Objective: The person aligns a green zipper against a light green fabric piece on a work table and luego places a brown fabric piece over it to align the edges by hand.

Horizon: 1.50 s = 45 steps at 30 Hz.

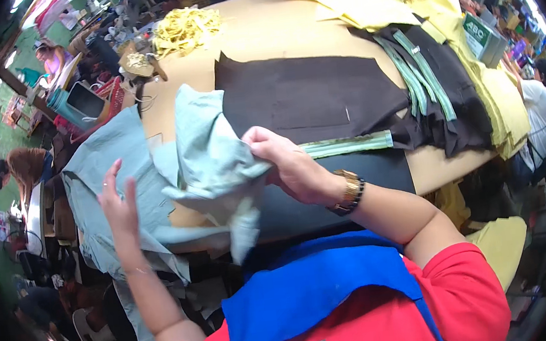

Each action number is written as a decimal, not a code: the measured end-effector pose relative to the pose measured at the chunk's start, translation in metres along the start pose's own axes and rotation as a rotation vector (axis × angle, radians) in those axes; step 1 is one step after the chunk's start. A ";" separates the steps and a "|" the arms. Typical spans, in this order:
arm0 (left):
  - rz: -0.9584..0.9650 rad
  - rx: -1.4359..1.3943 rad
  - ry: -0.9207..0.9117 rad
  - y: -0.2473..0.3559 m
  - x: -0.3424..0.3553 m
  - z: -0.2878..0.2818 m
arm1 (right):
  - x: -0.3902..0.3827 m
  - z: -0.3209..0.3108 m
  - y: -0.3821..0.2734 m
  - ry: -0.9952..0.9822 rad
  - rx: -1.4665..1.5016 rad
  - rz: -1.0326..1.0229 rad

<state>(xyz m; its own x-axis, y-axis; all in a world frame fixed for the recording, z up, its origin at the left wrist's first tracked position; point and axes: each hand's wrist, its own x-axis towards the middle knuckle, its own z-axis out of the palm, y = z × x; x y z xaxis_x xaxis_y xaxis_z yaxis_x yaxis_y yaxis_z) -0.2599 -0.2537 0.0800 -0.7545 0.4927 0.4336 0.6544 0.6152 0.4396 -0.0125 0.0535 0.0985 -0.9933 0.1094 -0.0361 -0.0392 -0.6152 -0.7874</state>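
My right hand (pixel 287 164) pinches the edge of a pale blue-green piece of fabric (pixel 208 140), which hangs crumpled over the left part of the table. My left hand (pixel 118 202) is raised with its fingers apart and holds nothing, in front of more pale blue-green fabric (pixel 110 156) that drapes over the table's left edge. Beyond my right hand lies a flat dark brown fabric panel (pixel 305 92). A green striped strip (pixel 352 144) runs along its near edge, and another dark panel (pixel 371 171) lies nearer to me.
Yellow strips (pixel 187 29) are heaped at the far left of the brown table (pixel 266 30). Yellow fabric (pixel 362 1), dark fabric (pixel 461 80) and green striped strips (pixel 431 76) lie at the right. A box (pixel 484 38) stands there. Other people work around the table.
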 end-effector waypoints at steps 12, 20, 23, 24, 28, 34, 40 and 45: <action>0.515 -0.227 -0.008 0.197 -0.094 0.080 | -0.114 -0.044 -0.013 -0.082 -0.977 -0.410; 0.629 0.017 -0.135 0.229 -0.073 -0.067 | -0.186 -0.057 -0.102 0.015 -1.514 -0.408; 0.405 -0.104 -0.224 0.245 -0.078 -0.111 | -0.216 -0.041 -0.149 -0.064 -1.392 -0.272; 0.371 -0.215 -0.317 0.238 -0.072 -0.123 | -0.229 -0.032 -0.169 -0.073 -1.366 -0.183; 0.143 -0.214 -0.935 0.219 -0.030 -0.127 | -0.216 -0.050 -0.192 -0.132 -1.319 0.109; 0.347 0.356 -0.631 0.179 -0.028 0.048 | -0.165 -0.141 -0.109 0.105 -1.475 0.175; 0.529 -0.027 -0.431 0.222 -0.071 0.132 | -0.168 -0.166 -0.068 0.253 -1.721 -0.059; 0.419 -0.113 -0.456 0.232 -0.074 0.160 | -0.145 -0.126 -0.055 0.369 -1.876 -0.373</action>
<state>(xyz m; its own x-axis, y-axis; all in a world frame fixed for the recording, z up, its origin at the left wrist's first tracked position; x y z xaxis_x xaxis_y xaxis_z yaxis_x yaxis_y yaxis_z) -0.0601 -0.0494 0.0240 -0.3617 0.9061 0.2192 0.8818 0.2562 0.3961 0.1475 0.1698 0.0700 -0.8863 0.3019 0.3512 0.1859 0.9265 -0.3273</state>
